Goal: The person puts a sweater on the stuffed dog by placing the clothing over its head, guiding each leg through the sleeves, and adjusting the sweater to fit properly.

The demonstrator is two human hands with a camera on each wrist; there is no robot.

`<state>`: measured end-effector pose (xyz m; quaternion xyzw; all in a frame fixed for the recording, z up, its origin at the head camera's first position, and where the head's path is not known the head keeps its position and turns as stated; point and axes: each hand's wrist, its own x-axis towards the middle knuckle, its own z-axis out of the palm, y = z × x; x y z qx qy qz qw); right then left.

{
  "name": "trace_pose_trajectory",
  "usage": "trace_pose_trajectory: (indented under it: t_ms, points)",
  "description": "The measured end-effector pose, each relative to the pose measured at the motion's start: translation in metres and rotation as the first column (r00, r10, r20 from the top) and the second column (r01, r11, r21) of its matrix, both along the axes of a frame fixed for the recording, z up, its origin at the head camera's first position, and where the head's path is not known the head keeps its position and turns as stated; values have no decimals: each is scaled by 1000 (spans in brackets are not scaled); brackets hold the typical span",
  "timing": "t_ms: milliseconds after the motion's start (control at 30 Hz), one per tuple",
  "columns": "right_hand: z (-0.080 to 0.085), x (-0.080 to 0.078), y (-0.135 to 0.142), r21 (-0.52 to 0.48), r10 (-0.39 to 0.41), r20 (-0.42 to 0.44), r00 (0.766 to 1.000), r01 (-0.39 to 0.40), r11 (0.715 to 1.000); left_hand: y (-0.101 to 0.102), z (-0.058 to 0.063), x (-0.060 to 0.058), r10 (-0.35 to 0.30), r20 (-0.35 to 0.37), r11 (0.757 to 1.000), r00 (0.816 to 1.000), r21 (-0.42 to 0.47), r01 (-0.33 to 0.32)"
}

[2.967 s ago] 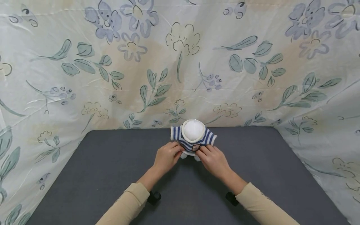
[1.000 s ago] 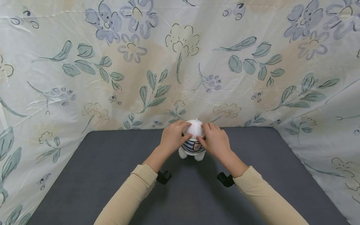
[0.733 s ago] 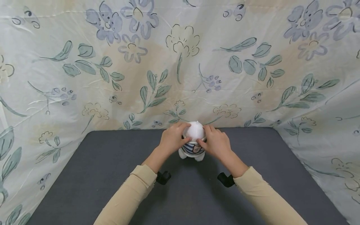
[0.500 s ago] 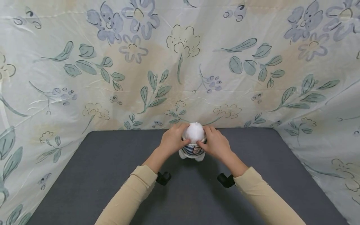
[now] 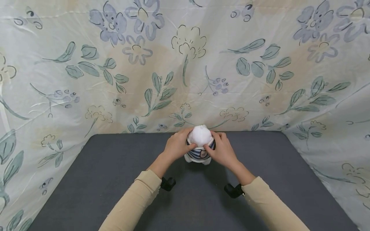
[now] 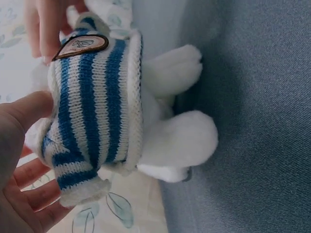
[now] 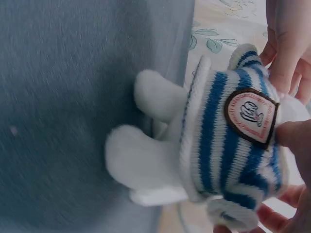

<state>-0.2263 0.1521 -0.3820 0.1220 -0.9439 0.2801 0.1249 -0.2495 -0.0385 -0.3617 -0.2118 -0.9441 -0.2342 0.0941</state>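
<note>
Left hand [image 5: 180, 143]: at nine o'clock of the toy in the head view, moderately spread, thumb on the front of the collar, other fingers curving round behind; it holds the toy's side at neck height.
Right hand [image 5: 221, 150]: at three o'clock, about as spread, thumb on the collar near the badge, fingers wrapped behind; it holds the other side.
Plush toy [image 5: 200, 136]: between the hands, upright, its white head at twelve o'clock and its feet [image 7: 138, 150] at six. It is near the table's far edge; whether the feet carry its weight I cannot tell.
Striped sweater [image 6: 97, 102]: on the toy's body, blue and white, hem just above the legs; the badge [image 7: 251, 117] is at about five o'clock below the head.
Collar risk: uneven thumb pressure could roll the knit edge under or drag the badge off centre.
Sleeve risk: the loose cuffs lie beside the fingers and could be caught and folded.
Balance risk: the head looks large over short, soft legs, so releasing one side first might tip the toy.
Table [image 5: 115, 179]: dark grey, floral cloth [image 5: 185, 96] rising beyond at twelve o'clock.
</note>
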Motion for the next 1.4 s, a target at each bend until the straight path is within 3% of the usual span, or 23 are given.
trace_pose_trajectory:
  t_ms: [233, 467, 733, 867, 1033, 1267, 1400]
  points:
    - [-8, -2, 0, -236, 77, 164, 983, -37, 971, 2, -4, -3, 10, 13, 999, 1000, 37, -10]
    - [-15, -5, -9, -441, 75, 169, 983, 7, 898, 2, -9, -6, 14, 2, 996, 1000, 93, -14]
    - [-25, -5, -20, -538, -12, 223, 975, 133, 832, 3, -11, -4, 26, -22, 988, 999, 152, -22]
    - [-26, -3, -24, -554, -40, 241, 970, 172, 815, 4, -13, -4, 31, -20, 984, 999, 178, -27]
    - [-23, 0, -28, -576, -37, 268, 963, 191, 795, 4, -15, -4, 52, -25, 979, 998, 198, -46]
    - [-18, 5, -33, -656, 8, 294, 956, 196, 729, 8, -19, -5, 117, -48, 973, 992, 205, -105]
    - [-19, 7, -34, -675, 27, 282, 959, 178, 717, 9, -19, -7, 155, -47, 970, 987, 196, -143]
